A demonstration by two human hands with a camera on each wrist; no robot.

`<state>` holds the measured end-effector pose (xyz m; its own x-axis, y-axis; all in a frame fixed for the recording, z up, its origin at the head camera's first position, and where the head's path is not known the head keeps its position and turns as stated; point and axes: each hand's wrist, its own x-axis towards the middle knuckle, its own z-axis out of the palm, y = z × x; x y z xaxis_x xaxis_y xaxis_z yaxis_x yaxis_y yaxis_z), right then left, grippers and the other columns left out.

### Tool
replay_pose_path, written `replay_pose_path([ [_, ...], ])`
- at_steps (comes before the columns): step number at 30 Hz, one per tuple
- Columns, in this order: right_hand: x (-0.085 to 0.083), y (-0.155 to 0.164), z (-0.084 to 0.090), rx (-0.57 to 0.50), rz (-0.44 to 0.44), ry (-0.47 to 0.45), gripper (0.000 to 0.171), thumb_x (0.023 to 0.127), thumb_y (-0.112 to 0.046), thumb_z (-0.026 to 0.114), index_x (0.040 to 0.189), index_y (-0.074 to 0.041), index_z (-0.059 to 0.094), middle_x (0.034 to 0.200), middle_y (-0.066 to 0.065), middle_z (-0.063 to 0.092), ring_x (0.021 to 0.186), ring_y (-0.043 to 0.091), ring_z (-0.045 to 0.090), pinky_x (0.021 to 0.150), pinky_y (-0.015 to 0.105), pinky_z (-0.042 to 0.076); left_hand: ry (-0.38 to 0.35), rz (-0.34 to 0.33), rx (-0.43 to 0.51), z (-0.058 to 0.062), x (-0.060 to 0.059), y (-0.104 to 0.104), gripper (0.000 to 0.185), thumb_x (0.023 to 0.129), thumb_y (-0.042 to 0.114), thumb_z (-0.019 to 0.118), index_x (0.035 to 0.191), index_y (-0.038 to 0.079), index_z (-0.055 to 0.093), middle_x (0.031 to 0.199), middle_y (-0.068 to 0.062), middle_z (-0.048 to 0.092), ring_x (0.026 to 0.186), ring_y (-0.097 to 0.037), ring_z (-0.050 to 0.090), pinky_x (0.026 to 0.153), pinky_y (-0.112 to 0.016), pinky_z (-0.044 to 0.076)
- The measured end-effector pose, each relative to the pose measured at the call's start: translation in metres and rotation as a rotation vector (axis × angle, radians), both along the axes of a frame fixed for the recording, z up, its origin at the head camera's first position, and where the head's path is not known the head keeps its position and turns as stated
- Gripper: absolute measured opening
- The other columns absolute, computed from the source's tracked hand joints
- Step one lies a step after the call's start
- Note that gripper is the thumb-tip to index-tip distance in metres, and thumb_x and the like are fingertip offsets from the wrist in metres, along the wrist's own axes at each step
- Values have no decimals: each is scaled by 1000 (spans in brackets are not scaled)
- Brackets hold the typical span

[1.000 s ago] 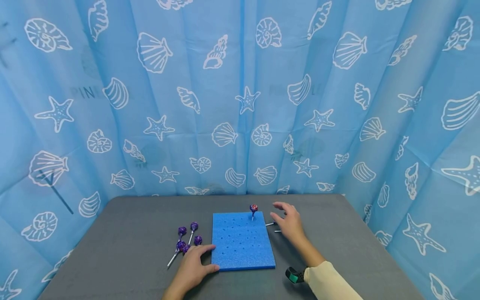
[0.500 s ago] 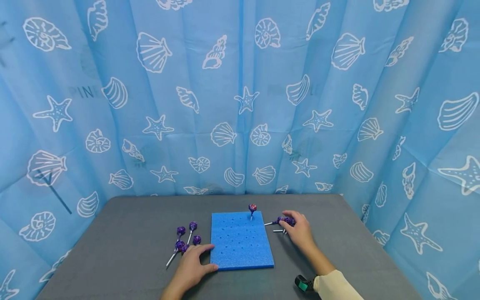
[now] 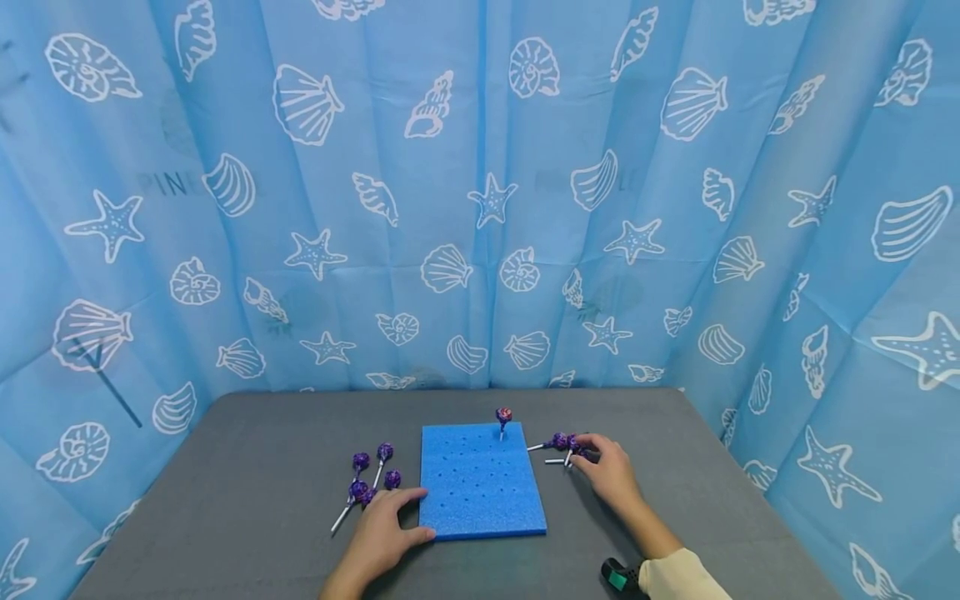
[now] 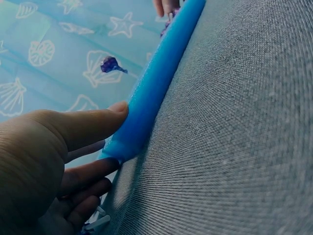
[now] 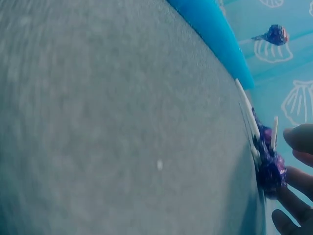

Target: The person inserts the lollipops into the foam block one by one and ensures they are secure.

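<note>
A blue foam board (image 3: 480, 492) with rows of holes lies in the middle of the grey table (image 3: 262, 467). One purple lollipop (image 3: 504, 415) stands upright in its far right corner. My left hand (image 3: 393, 512) lies flat beside the board, with the thumb (image 4: 115, 110) against the foam's edge (image 4: 161, 83). Just right of the board, my right hand (image 3: 600, 462) closes its fingertips (image 5: 299, 138) on the head of one of the purple lollipops (image 3: 562, 441) lying there. The held lollipop's head (image 5: 270, 169) rests low on the table. Several more lollipops (image 3: 372, 479) lie left of the board.
A blue curtain (image 3: 480, 208) with white shells and starfish hangs round the table's back and sides. A green and black wrist device (image 3: 618, 575) shows on my right forearm. The table's left part and its front right are bare grey cloth.
My right hand came down from above the board's right edge onto the lollipops beside it, closed on one and drew back slightly. The left hand stayed put.
</note>
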<state>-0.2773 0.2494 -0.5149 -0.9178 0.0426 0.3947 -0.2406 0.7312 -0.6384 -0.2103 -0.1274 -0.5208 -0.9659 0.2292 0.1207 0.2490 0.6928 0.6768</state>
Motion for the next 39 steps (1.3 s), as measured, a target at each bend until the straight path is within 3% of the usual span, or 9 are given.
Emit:
replay_pose_path([
  [12, -1, 12, 0, 36, 27, -124, 24, 82, -5, 75, 105, -3, 68, 106, 13, 67, 105, 36, 60, 90, 55, 43, -20, 6, -4, 1, 0, 0, 60, 74, 42, 82, 124, 15, 65, 124, -12, 62, 112, -34, 53, 92, -58, 41],
  [21, -4, 17, -4, 100, 29, -124, 26, 80, -3, 77, 105, -6, 69, 106, 13, 68, 105, 39, 60, 91, 56, 42, -44, 12, 5, 1, -2, 0, 60, 74, 42, 82, 125, 15, 65, 125, -13, 61, 114, -35, 52, 92, -59, 40],
  [39, -6, 13, -3, 106, 42, -105, 29, 79, 2, 76, 107, -5, 69, 104, 12, 69, 102, 34, 62, 89, 54, 45, -49, 13, 1, 0, -2, 0, 60, 74, 42, 82, 125, 15, 65, 126, -13, 61, 114, -35, 52, 92, -59, 40],
])
